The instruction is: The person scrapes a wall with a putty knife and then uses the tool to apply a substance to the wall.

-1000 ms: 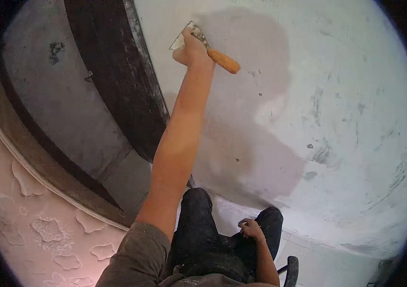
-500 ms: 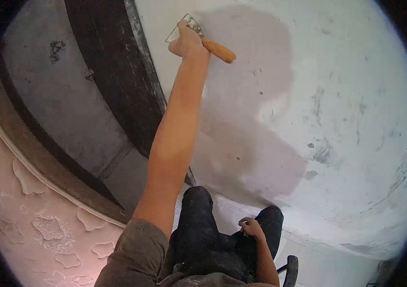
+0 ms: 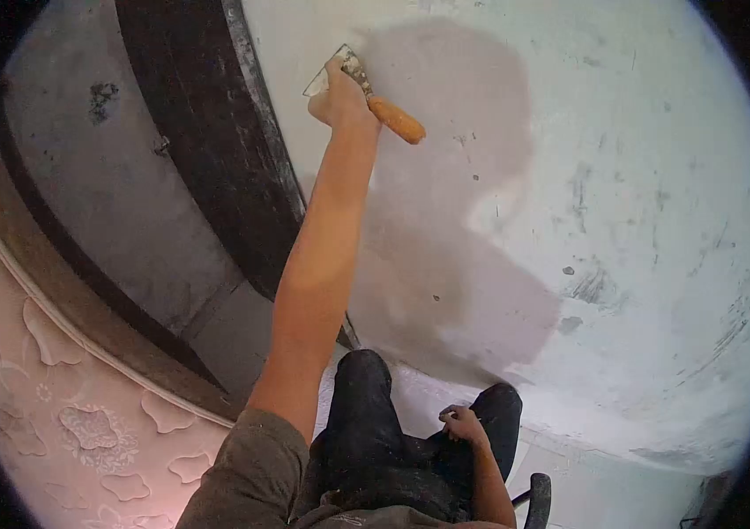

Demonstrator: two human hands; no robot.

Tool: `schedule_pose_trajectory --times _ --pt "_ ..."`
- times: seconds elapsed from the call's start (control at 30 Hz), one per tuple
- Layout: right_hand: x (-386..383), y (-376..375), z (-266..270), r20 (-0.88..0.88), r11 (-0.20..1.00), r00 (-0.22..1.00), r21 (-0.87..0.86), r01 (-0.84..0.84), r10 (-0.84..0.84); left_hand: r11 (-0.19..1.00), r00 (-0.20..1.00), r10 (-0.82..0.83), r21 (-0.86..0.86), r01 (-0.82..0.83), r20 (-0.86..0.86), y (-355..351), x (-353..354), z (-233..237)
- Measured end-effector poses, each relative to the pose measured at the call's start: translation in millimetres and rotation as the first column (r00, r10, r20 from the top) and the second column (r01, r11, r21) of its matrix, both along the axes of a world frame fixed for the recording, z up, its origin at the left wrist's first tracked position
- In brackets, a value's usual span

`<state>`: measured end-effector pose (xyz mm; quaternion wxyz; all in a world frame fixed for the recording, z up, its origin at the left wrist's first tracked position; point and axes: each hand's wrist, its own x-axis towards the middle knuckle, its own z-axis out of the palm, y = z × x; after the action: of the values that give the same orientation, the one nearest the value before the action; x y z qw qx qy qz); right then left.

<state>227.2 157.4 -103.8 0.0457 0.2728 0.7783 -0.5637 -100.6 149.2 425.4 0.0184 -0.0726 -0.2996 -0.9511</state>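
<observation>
My left hand (image 3: 338,99) is stretched far up against the pale wall (image 3: 639,141), closed around a putty knife (image 3: 397,121). The knife has an orange-brown handle pointing down to the right and a wide, smeared metal blade whose edge lies at or close to the wall. Fingers press along the blade; part of it is hidden behind them. Beside the blade, a greyish-pink damp-looking patch (image 3: 463,88) spreads over the wall. My right hand (image 3: 463,425) rests on my right thigh with curled fingers; whether anything small sits between them I cannot make out.
A dark frame (image 3: 207,132) borders the wall on the left, with a grey surface (image 3: 119,176) beyond it. At lower left lies a pink patterned mattress (image 3: 84,423). A dark curved bar (image 3: 538,501) stands near my right elbow. Pale tiled floor (image 3: 604,485) shows at lower right.
My left hand and the putty knife have moved slightly down the wall. My right hand stays on my thigh. The view has shifted a little.
</observation>
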Motion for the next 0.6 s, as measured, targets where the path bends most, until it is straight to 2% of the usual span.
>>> schedule_pose_trajectory --times 0.07,0.6 --pt "1 -3 13 0.058 0.991 0.997 -0.122 0.057 -0.051 1.0 1.0 -0.016 -0.001 0.016 -0.017 0 -1 0" --pt "-1 -3 14 0.06 0.992 0.997 -0.119 0.045 -0.038 0.996 0.997 0.03 -0.082 -0.035 -0.067 -1 -12 -3"
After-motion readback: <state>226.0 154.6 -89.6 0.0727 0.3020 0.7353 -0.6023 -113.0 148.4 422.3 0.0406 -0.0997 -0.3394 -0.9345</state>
